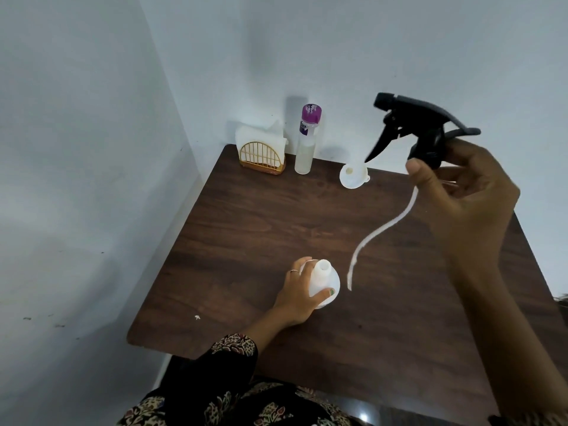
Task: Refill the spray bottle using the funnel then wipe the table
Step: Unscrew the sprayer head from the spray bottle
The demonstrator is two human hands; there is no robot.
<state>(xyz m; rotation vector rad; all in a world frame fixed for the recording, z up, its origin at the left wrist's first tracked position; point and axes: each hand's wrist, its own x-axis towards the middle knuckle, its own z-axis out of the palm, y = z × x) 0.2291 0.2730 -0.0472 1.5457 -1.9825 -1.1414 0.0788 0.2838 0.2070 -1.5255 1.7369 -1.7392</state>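
A white spray bottle (325,279) stands uncapped near the middle of the dark wooden table (252,229), its neck open. My left hand (296,295) grips its body from the left. My right hand (467,186) holds the black trigger spray head (421,130) raised above the table's right side, with its white dip tube (379,232) curving down and left, its end just right of the bottle. A small white funnel (353,176) lies on the table at the back, below the trigger nozzle.
At the table's far edge against the wall stand a clear refill bottle with a purple cap (305,139) and a gold wire holder with white napkins (262,153). A small white scrap (197,317) lies near the front left corner. Walls close in behind and left.
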